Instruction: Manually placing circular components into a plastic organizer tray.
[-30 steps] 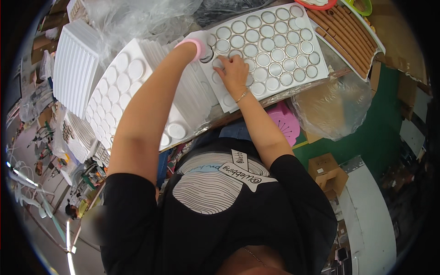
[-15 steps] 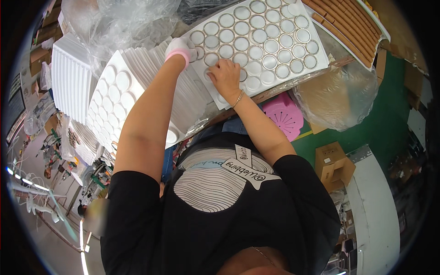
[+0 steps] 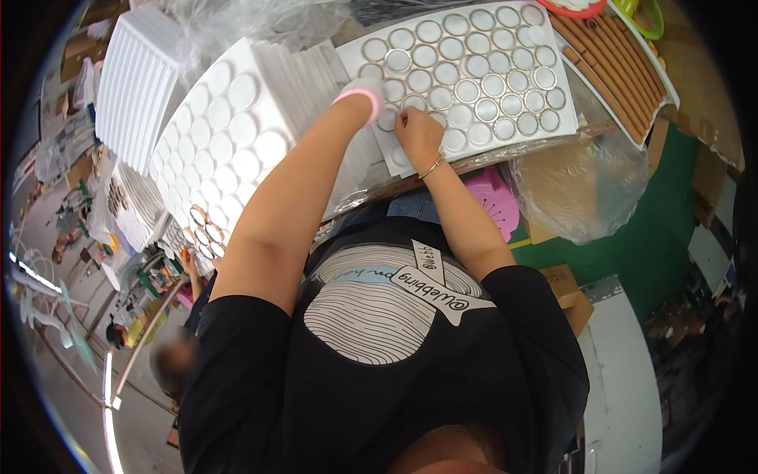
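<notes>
A crumpled clear plastic bag lies right of the tray; brown cardboard boxes sit below it.

The tray is white, its round wells ringed in dull gold with pale centres. The left hand wears a white glove with a pink cuff; the right hand is bare, with a thin gold bangle at the wrist. The stacked trays to the left are plain white, and so is the ribbed stack beyond them. The shirt is black with a white, finely lined oval print and a streak of light blue. A pink sheet shows under the bench edge, beside clear plastic bags over brown card. The floor is green. The ridged board is brown.
</notes>
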Demonstrator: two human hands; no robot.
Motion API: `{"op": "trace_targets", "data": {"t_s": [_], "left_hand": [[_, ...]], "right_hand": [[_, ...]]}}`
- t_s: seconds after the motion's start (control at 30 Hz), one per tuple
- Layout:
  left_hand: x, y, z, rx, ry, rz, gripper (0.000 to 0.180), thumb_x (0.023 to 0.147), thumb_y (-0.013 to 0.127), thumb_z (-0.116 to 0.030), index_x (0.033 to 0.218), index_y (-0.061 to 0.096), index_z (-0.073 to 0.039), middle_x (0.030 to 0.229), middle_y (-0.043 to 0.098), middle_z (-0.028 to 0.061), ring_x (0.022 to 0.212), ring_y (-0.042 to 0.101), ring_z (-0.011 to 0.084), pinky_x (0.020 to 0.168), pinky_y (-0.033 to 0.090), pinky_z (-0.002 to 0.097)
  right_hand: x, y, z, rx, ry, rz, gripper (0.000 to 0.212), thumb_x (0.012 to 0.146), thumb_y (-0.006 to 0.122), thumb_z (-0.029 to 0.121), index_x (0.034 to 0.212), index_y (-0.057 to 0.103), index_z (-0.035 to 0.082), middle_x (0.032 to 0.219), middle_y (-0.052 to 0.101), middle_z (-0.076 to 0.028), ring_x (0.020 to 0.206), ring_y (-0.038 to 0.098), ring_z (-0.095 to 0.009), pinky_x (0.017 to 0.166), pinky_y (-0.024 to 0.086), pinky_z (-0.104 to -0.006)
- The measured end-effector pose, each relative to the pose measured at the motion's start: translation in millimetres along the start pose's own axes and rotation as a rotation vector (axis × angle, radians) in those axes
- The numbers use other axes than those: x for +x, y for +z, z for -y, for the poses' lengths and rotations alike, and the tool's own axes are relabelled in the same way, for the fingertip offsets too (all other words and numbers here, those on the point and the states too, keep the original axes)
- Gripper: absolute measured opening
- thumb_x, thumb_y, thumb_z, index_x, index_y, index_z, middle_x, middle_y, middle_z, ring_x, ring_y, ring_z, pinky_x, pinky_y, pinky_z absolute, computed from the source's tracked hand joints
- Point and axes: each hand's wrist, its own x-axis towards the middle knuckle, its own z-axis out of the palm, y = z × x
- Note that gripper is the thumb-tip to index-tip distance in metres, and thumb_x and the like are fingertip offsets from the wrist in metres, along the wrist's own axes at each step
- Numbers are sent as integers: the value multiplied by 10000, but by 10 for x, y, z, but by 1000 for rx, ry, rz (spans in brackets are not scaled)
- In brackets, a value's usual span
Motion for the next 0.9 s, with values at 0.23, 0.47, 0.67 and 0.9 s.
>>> {"op": "trace_targets", "data": {"t_s": [0.23,0.47,0.67,0.9], "left_hand": [[-1975,-1163,-442,-502,310,-332,352,845,597,-28,1194,585,-74,1082,652,119,1009,625,202,864,498,314],[-3453,-563,1433,-445,-103,-1135,393,861,641,-121,1227,537,-24,1198,576,124,1102,550,206,916,450,328],[-3873,329,2198,-81,-258,-1141,621,829,654,-406,1289,477,-28,1277,483,170,1207,427,326,1021,337,422],[-3793,1007,2517,-207,-304,-1300,799,807,583,-584,1342,408,-16,1366,385,221,1255,361,390,1049,289,459]], "right_hand": [[104,111,-96,-145,-75,-87,161,794,625,230,732,579,89,624,627,-124,563,617,-328,494,454,-448],[-85,-216,88,236,-45,-255,180,820,676,234,807,608,68,696,626,-95,617,604,-253,547,443,-371],[-649,-940,1815,532,-466,44,118,782,708,115,814,610,58,762,568,-49,579,509,-172,530,403,-276],[-886,-59,3323,310,-886,292,271,728,747,247,892,620,73,841,562,-77,763,580,-266,639,454,-387]]}}
